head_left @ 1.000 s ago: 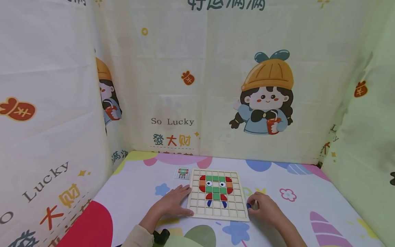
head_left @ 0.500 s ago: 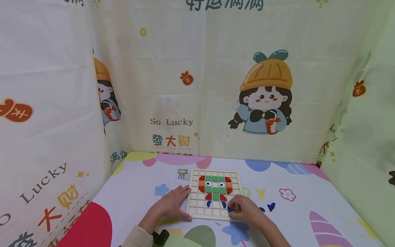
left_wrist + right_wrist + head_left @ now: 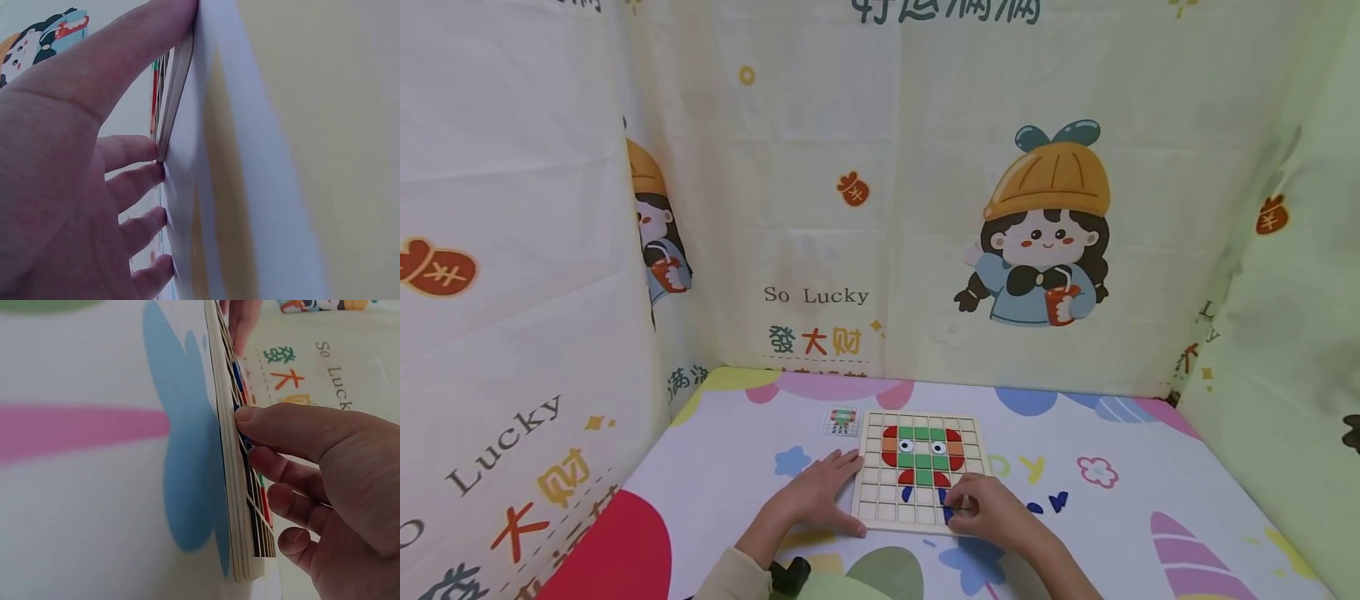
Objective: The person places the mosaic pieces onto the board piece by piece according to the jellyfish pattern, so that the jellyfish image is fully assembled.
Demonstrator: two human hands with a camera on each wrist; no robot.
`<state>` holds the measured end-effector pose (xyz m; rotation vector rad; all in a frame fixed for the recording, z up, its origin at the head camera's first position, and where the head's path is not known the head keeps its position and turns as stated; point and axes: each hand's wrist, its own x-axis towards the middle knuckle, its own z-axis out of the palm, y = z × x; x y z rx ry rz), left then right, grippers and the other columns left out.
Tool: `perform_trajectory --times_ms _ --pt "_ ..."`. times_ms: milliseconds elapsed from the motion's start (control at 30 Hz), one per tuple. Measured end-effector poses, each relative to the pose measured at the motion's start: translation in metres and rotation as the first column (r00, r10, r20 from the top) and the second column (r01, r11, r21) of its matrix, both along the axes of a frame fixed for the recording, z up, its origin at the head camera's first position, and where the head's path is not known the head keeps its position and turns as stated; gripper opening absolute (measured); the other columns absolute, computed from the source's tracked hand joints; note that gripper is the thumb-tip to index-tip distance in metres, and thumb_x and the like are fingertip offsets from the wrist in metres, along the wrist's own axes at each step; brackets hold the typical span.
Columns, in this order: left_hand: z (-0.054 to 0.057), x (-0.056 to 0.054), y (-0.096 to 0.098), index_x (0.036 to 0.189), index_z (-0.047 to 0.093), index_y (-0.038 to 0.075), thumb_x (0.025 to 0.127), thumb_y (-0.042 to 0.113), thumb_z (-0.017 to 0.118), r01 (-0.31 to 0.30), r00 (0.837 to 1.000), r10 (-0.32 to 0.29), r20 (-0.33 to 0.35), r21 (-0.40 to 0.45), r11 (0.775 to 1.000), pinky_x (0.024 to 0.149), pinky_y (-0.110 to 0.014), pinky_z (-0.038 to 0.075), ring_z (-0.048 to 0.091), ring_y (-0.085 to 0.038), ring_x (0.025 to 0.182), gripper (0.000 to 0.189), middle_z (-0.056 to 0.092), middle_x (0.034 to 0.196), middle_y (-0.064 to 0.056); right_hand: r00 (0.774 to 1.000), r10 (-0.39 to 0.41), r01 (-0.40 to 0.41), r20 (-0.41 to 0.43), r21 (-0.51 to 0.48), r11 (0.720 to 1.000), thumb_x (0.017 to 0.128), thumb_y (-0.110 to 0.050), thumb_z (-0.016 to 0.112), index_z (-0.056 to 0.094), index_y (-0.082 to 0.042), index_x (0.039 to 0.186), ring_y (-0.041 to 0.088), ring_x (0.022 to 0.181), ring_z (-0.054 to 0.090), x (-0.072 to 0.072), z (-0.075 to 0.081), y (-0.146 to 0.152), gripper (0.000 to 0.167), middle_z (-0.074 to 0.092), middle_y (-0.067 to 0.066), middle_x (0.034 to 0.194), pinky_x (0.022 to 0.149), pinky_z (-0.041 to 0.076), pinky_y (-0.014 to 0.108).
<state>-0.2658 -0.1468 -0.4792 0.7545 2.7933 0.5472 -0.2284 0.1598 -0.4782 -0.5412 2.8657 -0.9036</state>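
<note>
A square wooden grid board [image 3: 880, 510] lies on the table, bearing a figure of green, red, orange and blue pieces with two eye tiles. My left hand [image 3: 822, 495] rests along its left edge, fingers extended and thumb at the near left corner. In the left wrist view the fingertips [image 3: 147, 226] touch the tabletop beside the board. My right hand [image 3: 990, 510] is over the near right part of the grid. Between its thumb and index finger it pinches a small blue curved piece [image 3: 948, 515], partly hidden, just below another blue piece [image 3: 942, 497] on the grid.
Two loose blue pieces [image 3: 1058, 502] lie right of the board, one partly behind my right hand. A small pattern card [image 3: 842, 421] lies by the far left corner. The patterned tabletop [image 3: 1127, 533] is bounded by printed cloth walls [image 3: 925, 350].
My right hand has moved left from beside the board to over its near right squares, carrying the blue piece. Loose blue pieces have come into sight. My left hand stays in place.
</note>
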Motion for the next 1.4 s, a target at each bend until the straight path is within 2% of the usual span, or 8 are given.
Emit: perform_trajectory --times_ms 167,367,533,700,1000,1133,1233,1400 --pt "0.001 0.0 0.001 0.151 0.033 0.017 0.068 0.065 0.076 -0.002 1.0 0.002 0.01 0.002 1.0 0.117 -0.058 0.025 0.021 -0.034 0.149 0.106 0.028 0.16 -0.002 1.0 0.012 -0.012 0.0 -0.027 1.0 0.078 -0.022 0.079 0.075 -0.022 0.094 0.006 0.076 0.05 0.002 0.002 0.004 0.016 0.062 -0.011 0.088 0.063 0.044 0.017" --pt "0.003 0.002 0.001 0.151 0.033 0.016 0.068 0.065 0.076 -0.001 1.0 0.001 0.021 0.004 1.0 0.117 -0.059 0.025 0.021 -0.035 0.149 0.105 0.028 0.16 -0.003 0.996 -0.009 0.007 -0.083 -0.019 1.0 0.079 -0.017 0.076 0.075 -0.019 0.095 0.004 0.067 0.048 0.003 0.004 0.019 0.016 0.06 -0.01 0.084 0.056 0.042 0.018" --pt "0.005 0.003 0.0 0.151 0.033 0.016 0.069 0.064 0.076 -0.012 1.0 0.012 0.026 0.005 1.0 0.118 -0.058 0.024 0.02 -0.034 0.149 0.104 0.028 0.16 -0.002 0.987 -0.033 0.03 -0.157 -0.024 0.999 0.078 -0.011 0.076 0.074 -0.013 0.093 0.002 0.064 0.046 0.006 0.008 0.043 0.015 0.061 -0.008 0.083 0.055 0.041 0.017" --pt "0.005 0.003 0.001 0.151 0.033 0.015 0.069 0.064 0.075 0.0 1.0 -0.001 0.022 0.008 1.0 0.118 -0.058 0.024 0.02 -0.035 0.149 0.104 0.028 0.16 -0.003 0.975 -0.105 0.107 -0.197 0.001 0.994 0.076 -0.012 0.078 0.073 -0.014 0.091 0.0 0.063 0.042 0.013 0.008 0.078 0.016 0.062 -0.006 0.083 0.055 0.039 0.018" --pt "0.006 0.002 0.0 0.15 0.036 0.014 0.074 0.062 0.073 0.003 1.0 -0.004 -0.029 -0.031 1.0 0.114 -0.059 0.03 0.026 -0.035 0.147 0.097 0.033 0.158 -0.003 0.975 -0.201 0.207 -0.095 0.062 0.976 0.072 -0.013 0.082 0.074 -0.014 0.095 0.003 0.066 0.041 0.02 0.002 0.109 0.024 0.062 -0.005 0.086 0.056 0.038 0.018" --pt "0.006 0.0 0.0 0.15 0.037 0.014 0.074 0.063 0.072 0.005 0.999 -0.007 -0.038 -0.046 0.999 0.113 -0.058 0.032 0.027 -0.036 0.146 0.097 0.033 0.158 -0.003 0.975 -0.191 0.2 -0.116 0.064 0.978 0.073 -0.012 0.081 0.074 -0.013 0.094 0.002 0.065 0.04 0.019 -0.001 0.11 0.023 0.061 -0.004 0.083 0.055 0.037 0.018" --pt "0.008 0.0 0.001 0.15 0.037 0.014 0.074 0.063 0.071 0.013 0.999 -0.016 -0.046 -0.058 0.998 0.112 -0.059 0.033 0.028 -0.036 0.146 0.096 0.033 0.158 -0.003 0.968 -0.214 0.224 -0.129 0.07 0.972 0.073 -0.011 0.081 0.074 -0.015 0.089 0.003 0.065 0.041 0.017 -0.002 0.106 0.018 0.058 -0.005 0.078 0.056 0.037 0.018" --pt "0.012 0.001 0.005 0.149 0.039 0.012 0.076 0.06 0.072 -0.005 0.999 0.002 -0.051 -0.066 0.998 0.11 -0.061 0.035 0.03 -0.037 0.145 0.093 0.036 0.156 -0.006 0.944 -0.322 0.327 -0.073 0.06 0.943 0.076 -0.011 0.079 0.07 -0.016 0.08 0.009 0.067 0.046 0.012 -0.003 0.094 0.012 0.056 -0.005 0.071 0.058 0.041 0.018"
